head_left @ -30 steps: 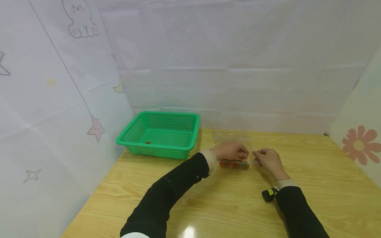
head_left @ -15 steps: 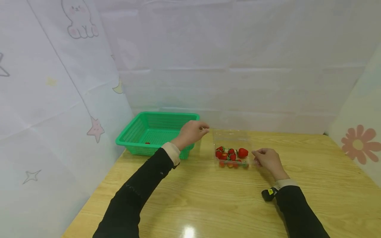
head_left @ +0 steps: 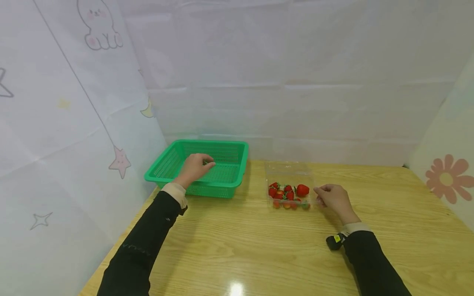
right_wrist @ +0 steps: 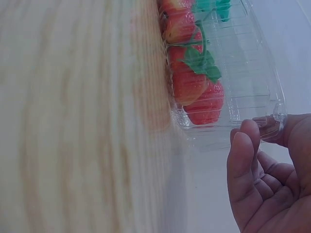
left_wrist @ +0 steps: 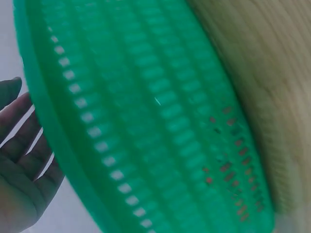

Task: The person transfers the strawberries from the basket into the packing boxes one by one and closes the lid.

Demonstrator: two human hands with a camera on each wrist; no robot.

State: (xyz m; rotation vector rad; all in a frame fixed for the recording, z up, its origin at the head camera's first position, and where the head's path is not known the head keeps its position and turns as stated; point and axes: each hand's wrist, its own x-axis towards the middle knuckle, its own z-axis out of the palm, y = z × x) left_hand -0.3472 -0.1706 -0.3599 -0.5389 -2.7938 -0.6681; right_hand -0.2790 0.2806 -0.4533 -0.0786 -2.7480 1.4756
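My left hand (head_left: 196, 166) is over the green plastic basket (head_left: 241, 170), its fingers loosely extended with nothing seen between them. In the left wrist view the fingers (left_wrist: 22, 141) lie behind the basket's rim, tips hidden. Red patches show through the holes low in the basket wall. My right hand (head_left: 335, 201) pinches the right edge of a clear plastic box (right_wrist: 243, 92), thumb on one side of the wall and fingers on the other. Several red strawberries (head_left: 289, 195) with green leaves lie in that box, a larger strawberry (head_left: 303, 190) on top at its right.
Both containers stand on a pale wooden table (head_left: 229, 242), basket at the left and box right of it. The box's clear lid (head_left: 286, 166) is raised at the back. A patterned cloth (head_left: 289, 82) hangs behind the table.
My left hand has left the box and swung left across the table to over the basket, uncovering the strawberries in the box. My right hand has stayed at the box's edge.
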